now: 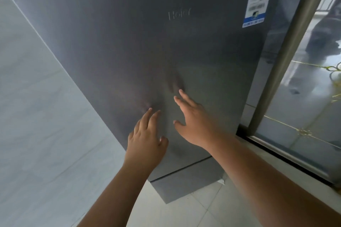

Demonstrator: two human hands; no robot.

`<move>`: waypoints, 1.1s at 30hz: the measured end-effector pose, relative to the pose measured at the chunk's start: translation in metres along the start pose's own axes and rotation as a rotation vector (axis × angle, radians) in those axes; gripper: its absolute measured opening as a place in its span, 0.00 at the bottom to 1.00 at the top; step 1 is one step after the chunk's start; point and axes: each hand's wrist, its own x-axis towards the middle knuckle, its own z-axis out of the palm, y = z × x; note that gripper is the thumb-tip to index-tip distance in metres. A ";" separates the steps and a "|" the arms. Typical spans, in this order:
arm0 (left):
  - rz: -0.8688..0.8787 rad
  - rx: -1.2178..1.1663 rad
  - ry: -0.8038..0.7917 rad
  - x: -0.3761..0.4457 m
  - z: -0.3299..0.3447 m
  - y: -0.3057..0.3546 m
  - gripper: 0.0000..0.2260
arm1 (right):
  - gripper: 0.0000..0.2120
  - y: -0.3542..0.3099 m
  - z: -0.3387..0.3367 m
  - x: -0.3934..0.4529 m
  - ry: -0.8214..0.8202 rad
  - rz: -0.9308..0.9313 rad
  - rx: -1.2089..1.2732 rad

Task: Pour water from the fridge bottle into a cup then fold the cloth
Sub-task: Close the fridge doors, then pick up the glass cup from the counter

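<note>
The grey Haier fridge door [147,42] stands closed, so the bottle, presumably inside, is hidden. Both hands lie spread, holding nothing, right hand [193,121] and left hand [145,134] near the door's lower edge; flat fingers may slip without opening it.
</note>
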 end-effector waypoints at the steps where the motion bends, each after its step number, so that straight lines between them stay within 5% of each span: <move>1: 0.010 -0.013 -0.028 0.002 0.004 0.003 0.35 | 0.35 0.005 -0.001 -0.002 -0.014 0.000 0.025; 9: 0.141 -0.228 -0.243 0.029 0.053 0.051 0.20 | 0.25 0.080 -0.027 -0.058 0.026 0.300 0.223; 17: 0.528 -0.356 -0.457 0.050 0.107 0.159 0.10 | 0.18 0.150 -0.062 -0.180 0.297 0.834 0.182; 25: 1.012 -0.514 -0.710 0.001 0.132 0.253 0.06 | 0.13 0.096 -0.059 -0.331 0.695 1.307 0.113; 33: 1.288 -0.452 -0.910 -0.079 0.144 0.345 0.07 | 0.15 0.056 -0.070 -0.440 0.940 1.602 0.047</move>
